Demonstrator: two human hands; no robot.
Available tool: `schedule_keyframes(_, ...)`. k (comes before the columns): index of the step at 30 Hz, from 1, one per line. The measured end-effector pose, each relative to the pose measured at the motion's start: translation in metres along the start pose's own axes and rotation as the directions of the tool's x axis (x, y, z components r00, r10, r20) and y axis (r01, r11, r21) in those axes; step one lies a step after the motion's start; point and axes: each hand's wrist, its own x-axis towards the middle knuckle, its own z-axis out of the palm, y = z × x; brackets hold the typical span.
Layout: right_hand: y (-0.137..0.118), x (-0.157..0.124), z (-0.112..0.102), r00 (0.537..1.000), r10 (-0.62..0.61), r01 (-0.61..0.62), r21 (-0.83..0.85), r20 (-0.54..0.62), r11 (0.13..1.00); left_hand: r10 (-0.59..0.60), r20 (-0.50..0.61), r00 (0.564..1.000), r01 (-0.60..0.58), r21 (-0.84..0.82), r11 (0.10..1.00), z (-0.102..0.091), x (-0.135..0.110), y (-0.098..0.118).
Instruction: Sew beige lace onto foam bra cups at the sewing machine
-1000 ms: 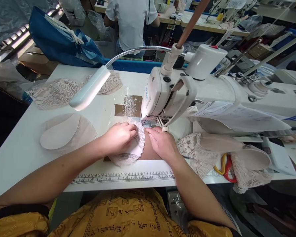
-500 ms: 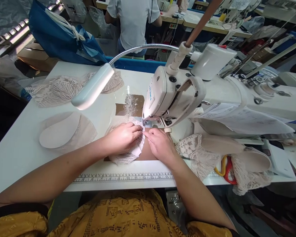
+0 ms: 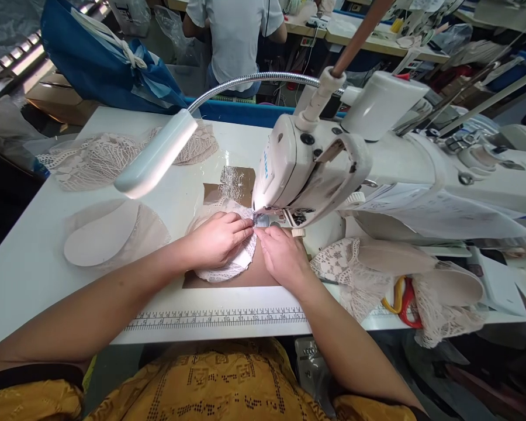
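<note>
A pale lace bra cup lies under the needle end of the white sewing machine. My left hand rests over the cup, its fingers pressed together and gripping the edge close to the presser foot. From the other side, my right hand pinches the same edge with thumb and forefinger, right beside the left fingertips. The fingers cover the exact spot where the edge is held. Brown board shows beneath the cup.
A lamp on a bendy neck hangs left of the machine. Another cup piece and lace pieces lie left. Scissors sit among lace cups at right. A ruler strip runs along the front edge. A person sits beyond.
The lace cup has shifted away from me and turned a little, so its lower edge lies farther from the ruler. Both hands stay at the presser foot, moved slightly with it.
</note>
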Motion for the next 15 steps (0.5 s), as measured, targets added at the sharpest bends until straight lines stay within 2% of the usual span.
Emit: schedule_keyframes(15,-0.0017,0.0025,0.0034,0.999,-0.003,0.002,-0.018,-0.039,1.000,0.028,-0.070,0.997,-0.029,-0.020,0.999,0.0045,0.0047,-0.0095)
